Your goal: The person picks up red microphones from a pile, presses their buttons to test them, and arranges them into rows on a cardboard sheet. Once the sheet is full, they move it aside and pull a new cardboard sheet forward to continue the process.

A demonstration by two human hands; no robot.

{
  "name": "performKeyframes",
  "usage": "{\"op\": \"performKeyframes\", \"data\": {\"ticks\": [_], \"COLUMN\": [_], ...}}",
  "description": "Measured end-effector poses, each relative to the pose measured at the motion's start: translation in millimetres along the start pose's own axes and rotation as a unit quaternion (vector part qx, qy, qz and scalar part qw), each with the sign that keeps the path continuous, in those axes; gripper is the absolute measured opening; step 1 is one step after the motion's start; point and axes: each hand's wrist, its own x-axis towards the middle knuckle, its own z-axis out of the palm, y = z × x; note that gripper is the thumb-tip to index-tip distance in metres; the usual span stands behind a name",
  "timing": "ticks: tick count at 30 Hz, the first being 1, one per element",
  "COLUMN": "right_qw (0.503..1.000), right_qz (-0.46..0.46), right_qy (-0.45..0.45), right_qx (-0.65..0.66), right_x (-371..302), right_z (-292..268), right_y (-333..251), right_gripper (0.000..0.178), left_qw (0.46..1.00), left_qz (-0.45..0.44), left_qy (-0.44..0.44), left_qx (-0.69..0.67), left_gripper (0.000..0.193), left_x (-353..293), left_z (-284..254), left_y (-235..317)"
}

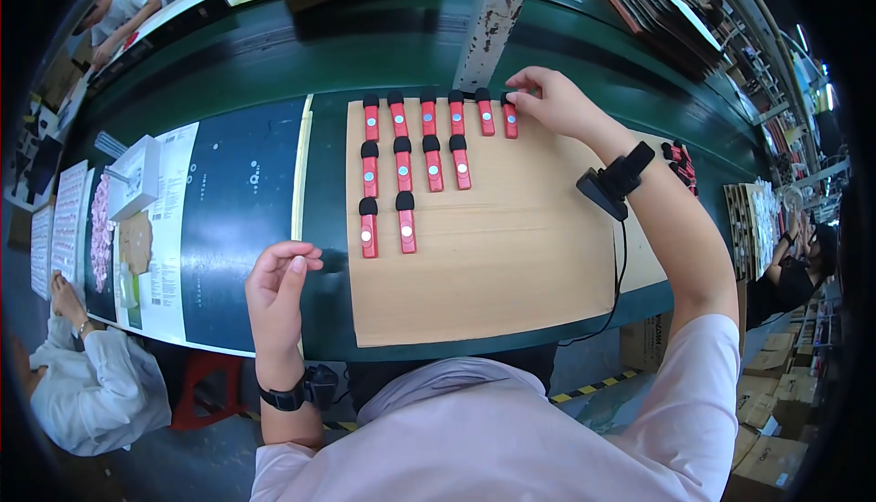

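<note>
Twelve red pieces [433,162] with black caps [402,144] lie in rows on the cardboard [493,274] in the head view. The right hand [558,105] narrows its fingers at the cap nearest the cardboard's far right; whether they grip cannot be told. The left hand [277,294], loosely curled, nothing visible inside, hovers left of the cardboard. Pieces look light, stiff, best held by their sides; their round labels [463,169] show no legible writing.

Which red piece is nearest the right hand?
The rightmost red piece in the far row of six: the right hand is at its far end, and at no other piece.
</note>
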Motion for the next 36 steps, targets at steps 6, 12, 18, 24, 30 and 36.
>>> {"op": "performKeyframes", "data": {"ticks": [6,12,18,24,30,36], "right_qw": [0.980,0.969,0.969,0.966,0.981,0.981], "right_qz": [-0.175,-0.208,-0.206,-0.214,-0.155,-0.142], "right_qy": [0.063,0.017,0.006,0.014,-0.005,-0.038], "right_qx": [-0.076,-0.134,-0.133,-0.141,-0.113,-0.128], "right_x": [-11,-12,-14,-17,-23,-27], "right_z": [6,18,18,14,5,5], "right_y": [-12,-17,-18,-16,-9,-6], "right_gripper": [0.036,0.052,0.058,0.063,0.066,0.067], "left_qw": [1.000,0.999,0.999,0.999,0.999,0.998], "left_qz": [0.013,0.028,0.024,0.023,0.022,0.025], "left_qy": [-0.004,-0.024,-0.016,-0.022,-0.023,-0.033], "left_qx": [0.010,0.038,0.038,0.041,0.042,0.051], "left_gripper": [0.027,0.037,0.037,0.038,0.041,0.043], "left_x": [5,10,11,12,11,11], "left_z": [20,27,30,30,31,32], "left_y": [-10,-18,-18,-20,-18,-17]}}
